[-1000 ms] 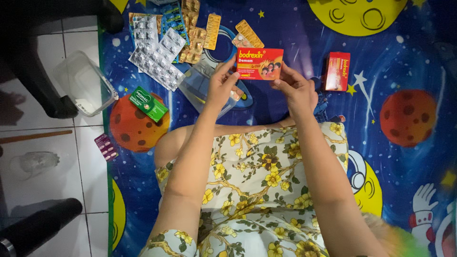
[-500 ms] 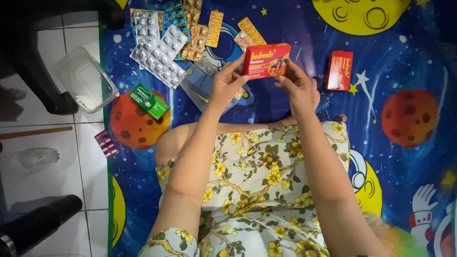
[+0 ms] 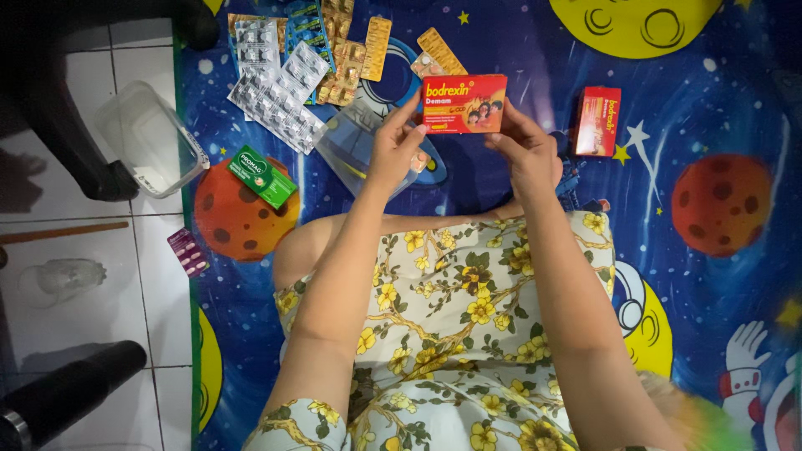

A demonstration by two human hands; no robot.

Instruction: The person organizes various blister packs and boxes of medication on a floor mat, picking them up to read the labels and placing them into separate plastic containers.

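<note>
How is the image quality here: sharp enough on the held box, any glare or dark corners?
Head view: the red-orange cardboard box between left hand and right hand is sharp and evenly lit; the silver blister strips catch mild glare; the corners darken, the top left nearly black.

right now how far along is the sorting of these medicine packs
Little looks done: the clear tub on the tiles and the clear tub on the mat show no packs inside. In hand: left hand and right hand hold a red box. Left lying loose: blister strips, a green box, a second red box and a purple strip.
</note>
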